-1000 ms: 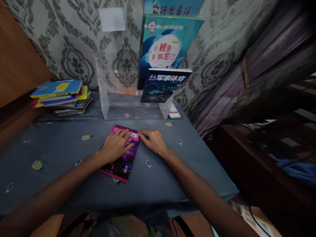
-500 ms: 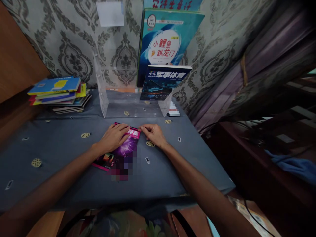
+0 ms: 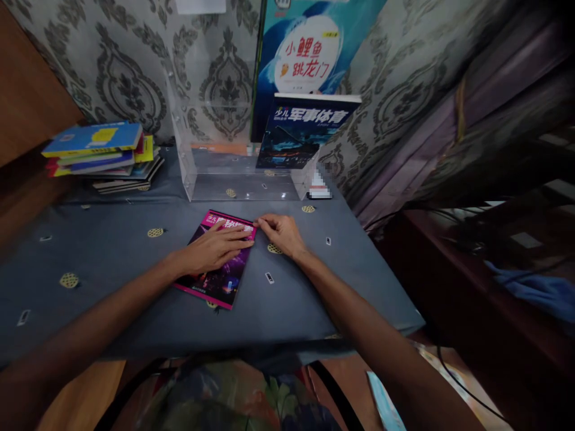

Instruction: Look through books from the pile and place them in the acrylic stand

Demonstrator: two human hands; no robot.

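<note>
A purple and pink book (image 3: 220,288) lies face up, slightly slanted, on the cloth-covered table. My left hand (image 3: 213,247) rests flat across the cover with its fingers stretched toward the right edge, hiding part of the title. At the book's upper right corner, my right hand (image 3: 282,233) is closed, thumb and forefinger pinching the corner. Just behind the book stands a clear acrylic rack (image 3: 247,187). A dark blue book (image 3: 291,140) leans upright at the rack's right side, in front of a larger teal book (image 3: 309,57).
A stack of books (image 3: 101,152) sits at the table's back left. The grey-blue tablecloth (image 3: 112,311) carries small yellow patterns. To the right hangs a purple curtain (image 3: 404,140) beside the patterned wall. Black cables and a blue cloth (image 3: 534,293) are beyond the table's right edge.
My left hand has slid right and down over the cover, exposing the book's upper left corner. My right hand keeps to the upper right corner. The view has tilted slightly downward.
</note>
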